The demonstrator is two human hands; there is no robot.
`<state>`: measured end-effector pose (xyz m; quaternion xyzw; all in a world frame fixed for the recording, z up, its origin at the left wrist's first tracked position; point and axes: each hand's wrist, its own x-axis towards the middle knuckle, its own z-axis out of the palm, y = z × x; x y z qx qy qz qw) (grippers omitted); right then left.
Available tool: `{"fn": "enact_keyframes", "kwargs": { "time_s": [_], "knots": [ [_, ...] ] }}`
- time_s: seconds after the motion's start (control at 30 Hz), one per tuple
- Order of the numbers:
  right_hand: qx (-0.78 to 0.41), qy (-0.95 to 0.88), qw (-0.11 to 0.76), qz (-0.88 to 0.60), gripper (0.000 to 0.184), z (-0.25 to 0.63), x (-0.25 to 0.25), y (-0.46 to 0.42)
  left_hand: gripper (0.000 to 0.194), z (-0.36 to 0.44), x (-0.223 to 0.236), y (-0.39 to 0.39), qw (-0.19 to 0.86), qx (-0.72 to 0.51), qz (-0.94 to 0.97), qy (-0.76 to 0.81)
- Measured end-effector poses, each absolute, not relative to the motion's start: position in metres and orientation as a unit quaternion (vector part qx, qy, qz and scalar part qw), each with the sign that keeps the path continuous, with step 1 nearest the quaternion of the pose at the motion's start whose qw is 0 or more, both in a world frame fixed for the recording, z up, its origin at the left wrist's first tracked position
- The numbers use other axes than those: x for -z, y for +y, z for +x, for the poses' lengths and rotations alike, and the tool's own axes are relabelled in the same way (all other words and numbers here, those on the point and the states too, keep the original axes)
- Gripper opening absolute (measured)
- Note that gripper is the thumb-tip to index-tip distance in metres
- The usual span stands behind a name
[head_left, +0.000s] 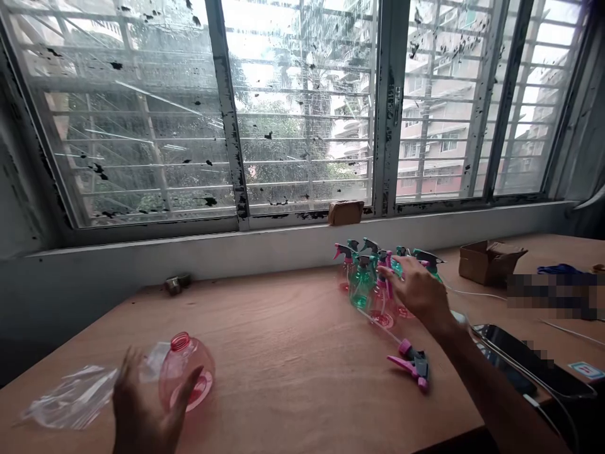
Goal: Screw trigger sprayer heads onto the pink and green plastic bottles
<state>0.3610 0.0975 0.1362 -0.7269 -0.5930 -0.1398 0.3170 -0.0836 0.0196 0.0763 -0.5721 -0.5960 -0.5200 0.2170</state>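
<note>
The spread left hand (145, 407) partly covers a pink bottle (188, 362); right hand (419, 291) obscures spray bottles (380, 299), grip unclear.

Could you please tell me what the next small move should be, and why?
I would probably bring the right hand to the loose spray head, since it lies detached and the pink bottle by the left hand is uncapped.

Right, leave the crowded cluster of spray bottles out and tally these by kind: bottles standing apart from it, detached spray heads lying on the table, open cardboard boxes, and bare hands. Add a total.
Pink bottle: 1
Spray head: 1
Cardboard box: 1
Hands: 2, left hand and right hand
Total: 5
</note>
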Motion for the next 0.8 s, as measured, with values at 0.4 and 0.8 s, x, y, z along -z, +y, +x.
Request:
{"fn": "enact_keyframes", "kwargs": {
  "time_s": [0.4,0.8],
  "knots": [
    [-0.152,-0.608,0.492,-0.604,0.029,0.316,-0.153,0.022,0.076,0.080,-0.084,-0.006,0.250,0.420,-0.794,-0.360],
    [-0.222,-0.822,0.382,-0.361,0.020,0.296,-0.116,-0.032,0.023,0.028,-0.089,-0.011,-0.286,0.248,-0.852,-0.362]
  ]
}}
